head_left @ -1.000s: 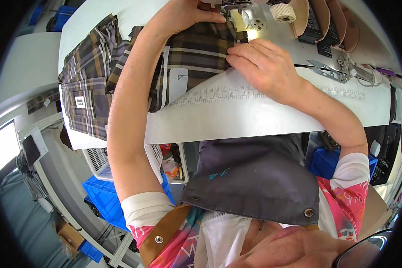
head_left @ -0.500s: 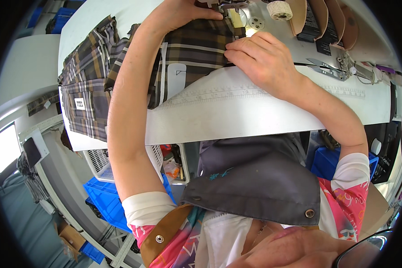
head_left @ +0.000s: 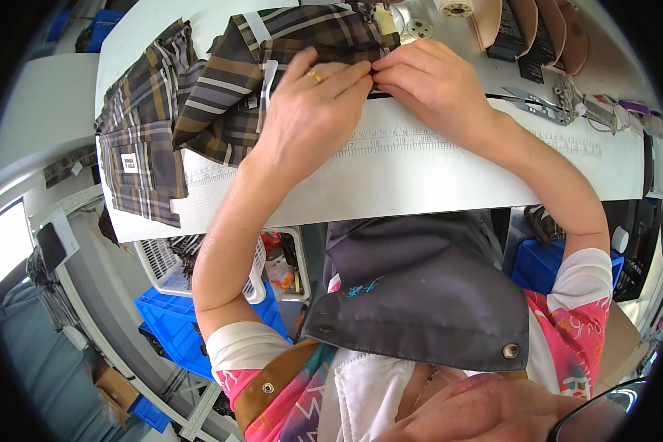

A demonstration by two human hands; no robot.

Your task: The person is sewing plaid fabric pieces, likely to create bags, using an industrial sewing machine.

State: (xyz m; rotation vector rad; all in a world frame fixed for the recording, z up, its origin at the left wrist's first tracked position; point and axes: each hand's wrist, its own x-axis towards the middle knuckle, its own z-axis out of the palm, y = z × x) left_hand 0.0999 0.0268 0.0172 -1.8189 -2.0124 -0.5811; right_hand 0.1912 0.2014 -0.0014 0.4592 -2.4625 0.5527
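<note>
A brown plaid fabric piece (head_left: 221, 96) with pale strips lies folded on the white sewing table. My left hand (head_left: 320, 103), with a ring on one finger, pinches its near edge. My right hand (head_left: 435, 81) pinches the same edge, fingertips almost touching those of the left. Just beyond my fingers, the cloth reaches the sewing machine's needle area, partly cut off by the top of the view. Further left lies another plaid piece (head_left: 144, 140) with a pocket and a white label.
A ruler scale (head_left: 398, 141) runs along the table in front of the cloth. Thread snips (head_left: 534, 104) lie to the right, near pinkish curved holders (head_left: 493, 26) with black labels. Below the table stand a white basket (head_left: 155, 267) and blue crates (head_left: 173, 328).
My left hand has come back from beside the machine to the cloth's near edge, meeting my right hand. The near part of the fabric has been folded over, away from me.
</note>
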